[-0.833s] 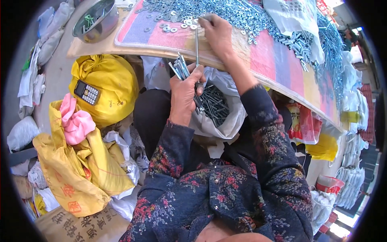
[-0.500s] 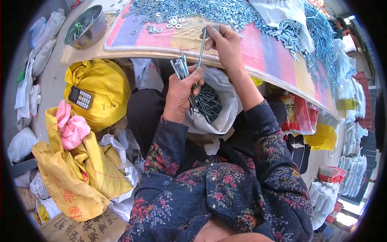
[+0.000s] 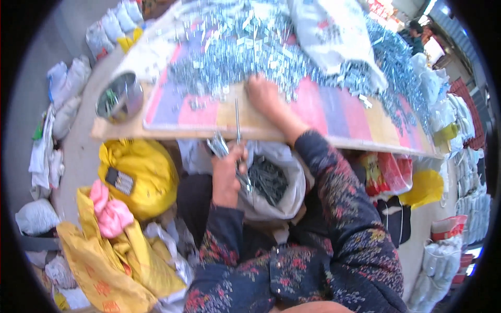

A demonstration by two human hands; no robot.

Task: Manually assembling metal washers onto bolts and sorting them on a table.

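My left hand is closed around a bundle of metal bolts, with one long bolt standing upright above the fingers. This hand is over the near-left side of an open white sack holding many darker bolts. My right hand stretches across the striped mat and touches the near edge of a spread pile of flat metal washers. Motion smears its fingertips, so whether they grip a washer does not show.
A steel bowl stands at the table's left corner. White plastic and more metal pieces lie right. A yellow bag with a phone and a yellow sack sit left. The table edge crosses in front of me.
My right hand has left the upright bolt and moved forward to the washers. My left hand keeps the bolts. The whole view has tilted up, showing more of the table.
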